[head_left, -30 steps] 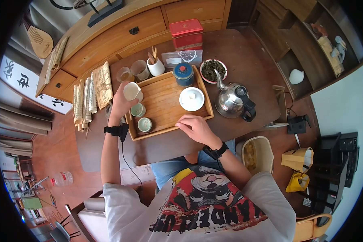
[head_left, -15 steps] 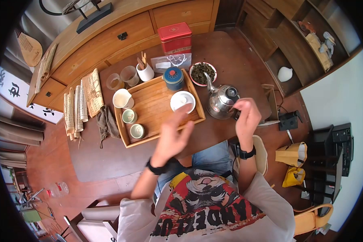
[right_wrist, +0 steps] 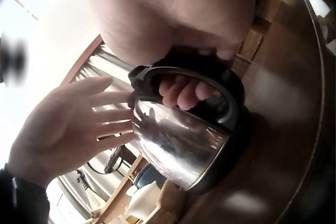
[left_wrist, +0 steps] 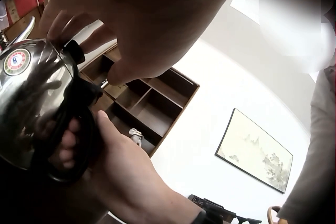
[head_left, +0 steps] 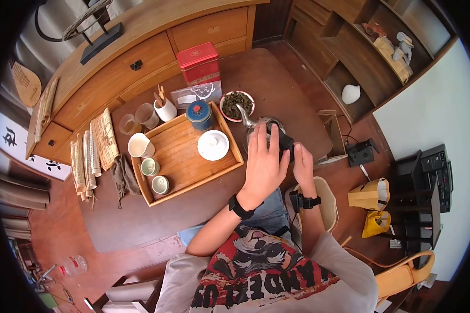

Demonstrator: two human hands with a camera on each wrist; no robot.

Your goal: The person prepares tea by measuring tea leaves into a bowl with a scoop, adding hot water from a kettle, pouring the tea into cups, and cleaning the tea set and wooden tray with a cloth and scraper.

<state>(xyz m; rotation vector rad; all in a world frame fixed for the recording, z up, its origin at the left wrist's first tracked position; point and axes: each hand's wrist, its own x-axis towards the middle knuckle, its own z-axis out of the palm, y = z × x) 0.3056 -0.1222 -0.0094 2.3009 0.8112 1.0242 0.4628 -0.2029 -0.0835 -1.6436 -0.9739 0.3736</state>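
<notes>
In the right wrist view my right hand [head_left: 304,169] has its fingers curled through the black handle [right_wrist: 231,95] of a steel electric kettle [right_wrist: 176,140]. My left hand [head_left: 265,167] lies flat over the kettle's top in the head view, fingers straight and spread, fingertips right at the lid. It hides much of the kettle; the spout [head_left: 243,113] shows past it. Left of both hands, a wooden tray [head_left: 177,156] carries a white lidded bowl [head_left: 213,145], a blue lidded jar [head_left: 199,117], a cream pitcher [head_left: 140,146] and two small green cups [head_left: 150,167].
Behind the kettle stands a bowl of dark tea leaves [head_left: 237,106]. A red tin [head_left: 199,62], a white holder with wooden tools [head_left: 165,110] and two clear cups [head_left: 147,116] line the back. A grey cloth [head_left: 124,180] and scrolls [head_left: 86,161] lie left. A bin [head_left: 325,203] stands below.
My left hand has let go of the pitcher at the tray's left and crossed right to the kettle's top. My right hand has moved from the tray's front edge to the kettle handle and grips it.
</notes>
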